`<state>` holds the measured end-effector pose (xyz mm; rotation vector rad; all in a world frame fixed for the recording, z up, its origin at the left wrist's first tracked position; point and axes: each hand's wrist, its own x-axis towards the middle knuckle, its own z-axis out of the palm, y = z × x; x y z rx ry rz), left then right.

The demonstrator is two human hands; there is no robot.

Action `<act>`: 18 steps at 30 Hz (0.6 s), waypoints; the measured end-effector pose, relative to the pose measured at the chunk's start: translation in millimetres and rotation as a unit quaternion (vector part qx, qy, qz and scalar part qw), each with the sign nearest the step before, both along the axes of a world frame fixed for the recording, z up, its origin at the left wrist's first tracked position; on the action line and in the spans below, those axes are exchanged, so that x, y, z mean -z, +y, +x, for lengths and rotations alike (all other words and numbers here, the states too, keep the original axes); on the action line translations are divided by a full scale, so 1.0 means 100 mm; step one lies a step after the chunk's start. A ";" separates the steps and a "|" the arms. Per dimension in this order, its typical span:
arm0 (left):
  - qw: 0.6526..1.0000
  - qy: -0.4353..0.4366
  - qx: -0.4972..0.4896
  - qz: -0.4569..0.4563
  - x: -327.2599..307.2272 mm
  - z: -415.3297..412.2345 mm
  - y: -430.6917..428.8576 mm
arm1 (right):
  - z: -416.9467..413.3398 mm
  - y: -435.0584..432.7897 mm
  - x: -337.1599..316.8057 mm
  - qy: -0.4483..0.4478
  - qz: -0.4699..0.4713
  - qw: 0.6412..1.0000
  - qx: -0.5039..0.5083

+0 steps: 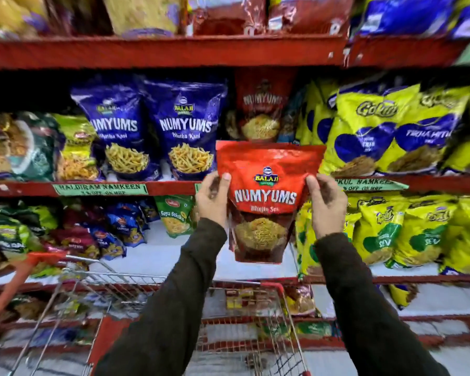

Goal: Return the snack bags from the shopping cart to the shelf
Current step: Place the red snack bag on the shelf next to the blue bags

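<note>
both hands [213, 200] [326, 204] raised, fingers curled, gripping

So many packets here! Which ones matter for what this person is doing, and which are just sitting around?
Part of the job:
red Numyums snack bag, held in left hand and right hand
red wire shopping cart
red metal shelf

Just there:
blue Numyums bags
yellow Gokul bags
green Soya Sticks bag

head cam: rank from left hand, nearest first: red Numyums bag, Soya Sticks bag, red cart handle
From the left hand:
1. Red Numyums bag: gripped by its left edge, the right hand on the other edge.
2. Soya Sticks bag: just left of the hand, on the lower shelf.
3. Red cart handle: far lower left.
</note>
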<state>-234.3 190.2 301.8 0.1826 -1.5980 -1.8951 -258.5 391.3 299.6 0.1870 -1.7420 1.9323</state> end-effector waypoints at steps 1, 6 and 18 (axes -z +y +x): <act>1.000 0.013 -0.001 0.018 -0.17 -0.10 0.03 | -0.10 -0.01 -0.15 0.010 -0.015 1.000 0.003; 0.992 0.034 0.036 0.113 -0.75 -0.65 0.16 | -0.66 -0.05 -0.72 0.035 -0.035 0.999 0.017; 0.973 0.022 -0.039 0.224 -1.16 -1.99 0.22 | -2.02 -0.21 -1.27 -0.020 0.017 0.998 0.057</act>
